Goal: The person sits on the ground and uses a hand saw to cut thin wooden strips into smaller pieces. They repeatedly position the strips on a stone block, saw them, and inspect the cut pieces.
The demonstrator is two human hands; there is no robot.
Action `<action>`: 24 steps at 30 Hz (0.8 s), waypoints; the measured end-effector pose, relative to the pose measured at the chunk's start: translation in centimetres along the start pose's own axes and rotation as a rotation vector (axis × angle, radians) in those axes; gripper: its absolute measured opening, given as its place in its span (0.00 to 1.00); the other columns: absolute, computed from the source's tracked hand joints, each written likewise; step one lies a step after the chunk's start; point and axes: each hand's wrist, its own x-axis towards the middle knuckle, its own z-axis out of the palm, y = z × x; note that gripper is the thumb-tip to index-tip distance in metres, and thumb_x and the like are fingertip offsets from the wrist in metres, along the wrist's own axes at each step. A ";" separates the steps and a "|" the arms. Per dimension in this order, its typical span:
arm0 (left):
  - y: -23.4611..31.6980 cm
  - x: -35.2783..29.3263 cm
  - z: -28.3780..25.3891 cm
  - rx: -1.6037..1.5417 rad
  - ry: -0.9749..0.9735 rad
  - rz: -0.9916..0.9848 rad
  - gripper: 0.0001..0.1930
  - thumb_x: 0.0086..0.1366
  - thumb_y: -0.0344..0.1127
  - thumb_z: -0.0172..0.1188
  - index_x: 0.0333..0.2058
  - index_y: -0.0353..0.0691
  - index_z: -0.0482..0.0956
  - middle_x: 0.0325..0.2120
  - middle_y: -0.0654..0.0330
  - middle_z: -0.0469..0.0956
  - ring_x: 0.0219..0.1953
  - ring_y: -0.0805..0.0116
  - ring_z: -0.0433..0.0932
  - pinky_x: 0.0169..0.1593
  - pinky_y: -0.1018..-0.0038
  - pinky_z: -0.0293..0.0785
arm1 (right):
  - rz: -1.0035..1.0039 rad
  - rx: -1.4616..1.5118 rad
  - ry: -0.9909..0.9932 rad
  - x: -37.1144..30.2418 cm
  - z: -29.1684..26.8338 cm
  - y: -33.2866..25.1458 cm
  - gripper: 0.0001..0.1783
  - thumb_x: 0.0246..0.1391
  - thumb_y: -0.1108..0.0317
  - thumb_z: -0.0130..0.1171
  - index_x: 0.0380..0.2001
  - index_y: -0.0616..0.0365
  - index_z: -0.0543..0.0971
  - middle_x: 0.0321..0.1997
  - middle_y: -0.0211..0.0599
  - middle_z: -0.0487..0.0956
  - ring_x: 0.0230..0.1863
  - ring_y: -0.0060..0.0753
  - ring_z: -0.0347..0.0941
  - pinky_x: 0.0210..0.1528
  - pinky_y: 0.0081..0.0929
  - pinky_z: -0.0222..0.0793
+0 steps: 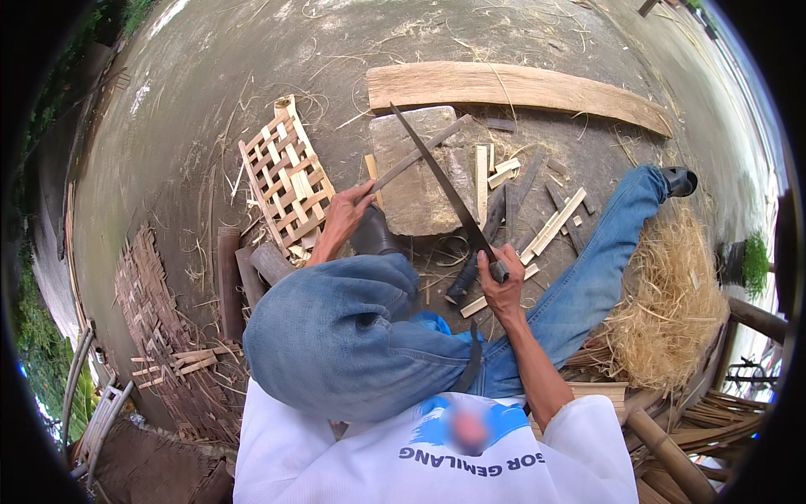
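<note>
My left hand point(342, 217) is closed on the near end of a thin, flat brown bamboo strip point(400, 171). The strip slants away to the right, over a worn pale block point(411, 207). In my right hand point(502, 286) is the handle of a machete point(456, 199). Its long dark blade points away and to the left, crossing the strip in this view; whether they touch I cannot tell. Left of the block leans a woven bamboo panel point(290, 179) with open gaps. Short split bamboo pieces point(554, 225) are scattered right of the block.
A long, curved plank point(504, 89) lies beyond the block. A heap of fine shavings point(667, 307) sits beside my outstretched right leg. Dark bamboo lengths point(229, 281) and a brown woven mat point(168, 323) are at the left. Loose shreds litter the ground.
</note>
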 end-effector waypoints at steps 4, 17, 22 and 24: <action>-0.6 0.4 0.6 0.098 0.034 0.086 0.19 0.69 0.40 0.63 0.57 0.47 0.81 0.42 0.45 0.84 0.44 0.46 0.83 0.47 0.58 0.77 | -0.064 0.034 -0.123 -1.0 1.6 -0.3 0.15 0.55 0.77 0.65 0.47 0.60 0.84 0.25 0.38 0.67 0.27 0.35 0.66 0.30 0.33 0.63; 1.6 0.3 -0.7 0.097 -0.116 -0.037 0.20 0.70 0.41 0.60 0.58 0.41 0.79 0.51 0.46 0.81 0.53 0.47 0.81 0.54 0.61 0.76 | -0.103 -0.022 -0.201 -2.5 1.6 -0.1 0.19 0.52 0.78 0.67 0.49 0.57 0.84 0.25 0.36 0.66 0.26 0.31 0.66 0.28 0.30 0.62; -0.5 0.2 0.1 0.101 0.015 0.113 0.17 0.68 0.38 0.61 0.54 0.44 0.81 0.36 0.42 0.83 0.37 0.42 0.83 0.42 0.55 0.77 | -0.096 -0.074 -0.235 -2.8 2.0 -0.3 0.20 0.52 0.76 0.68 0.50 0.52 0.85 0.25 0.36 0.65 0.26 0.32 0.66 0.28 0.30 0.63; -0.2 0.3 0.2 0.093 0.007 0.096 0.16 0.68 0.38 0.61 0.53 0.44 0.82 0.35 0.42 0.83 0.37 0.43 0.83 0.41 0.56 0.77 | -0.051 -0.133 -0.242 -3.0 1.6 -0.4 0.21 0.51 0.74 0.68 0.51 0.49 0.85 0.26 0.35 0.65 0.26 0.33 0.66 0.29 0.30 0.63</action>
